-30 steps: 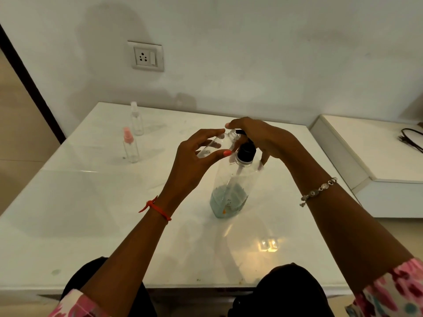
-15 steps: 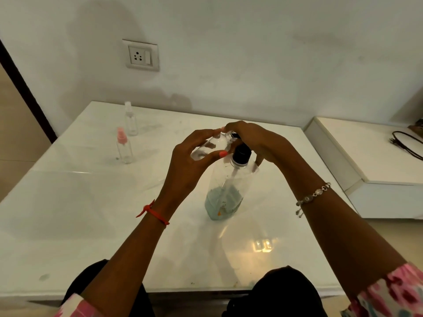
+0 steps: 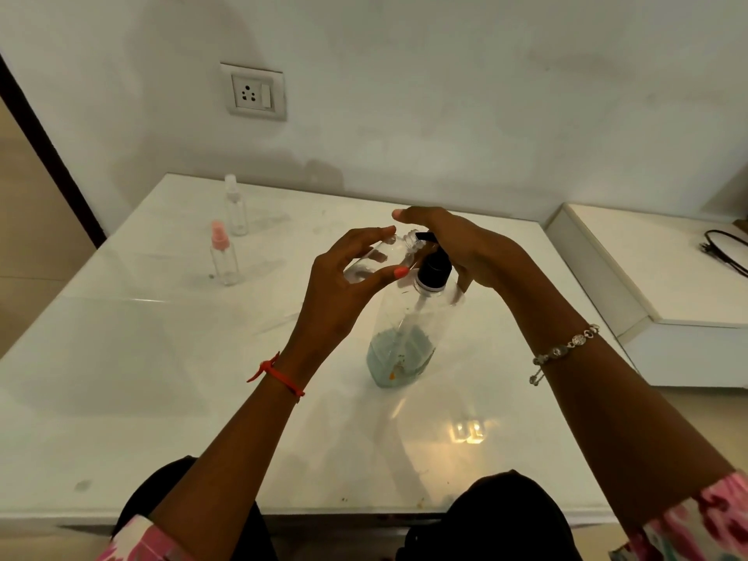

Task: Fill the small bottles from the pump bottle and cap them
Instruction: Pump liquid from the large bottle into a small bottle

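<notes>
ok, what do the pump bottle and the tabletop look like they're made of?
Pump bottle: likely clear plastic, glossy; the dip tube and bluish liquid show through its wall. Its pump head: opaque black, probably plastic. Tabletop: white, polished, stone or glass-topped, can't tell which; it carries a bright reflection.

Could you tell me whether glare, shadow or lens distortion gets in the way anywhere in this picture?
Head view: a bright reflection sits on the glossy table near its front edge; soft shadows fall on the wall; the wide lens bows the table's edges; the clear small bottle in the left hand nearly fades into the white top.
</notes>
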